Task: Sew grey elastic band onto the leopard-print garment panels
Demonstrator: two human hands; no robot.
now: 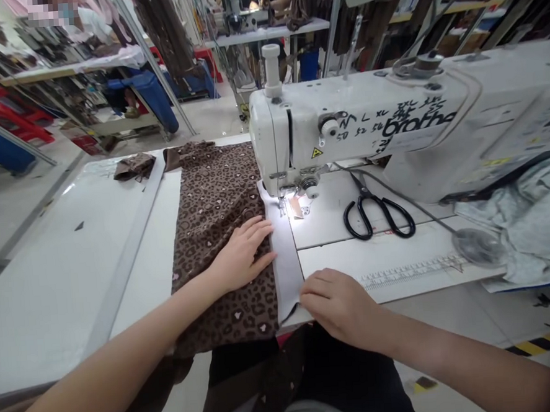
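Brown leopard-print fabric (214, 203) lies on the sewing table, with a pale strip (285, 261) along its right edge. That strip runs under the lit presser foot (282, 207) of a white sewing machine (270, 131). My left hand (243, 254) rests flat on the print, fingers stretched out and fingertips at the strip's border. Near the table's front edge, my right hand (332, 302) is closed, thumb and fingers pinching the strip's lower corner. Black-handled scissors (366, 210) lie to the right of the needle.
A printed ruler scale (409, 269) runs along the table front. Light patterned cloth (531, 215) is heaped at the right, beside a clear round object (477, 246). A crumpled brown scrap (135, 167) sits at the far left. Other machines and a person (91, 24) are behind.
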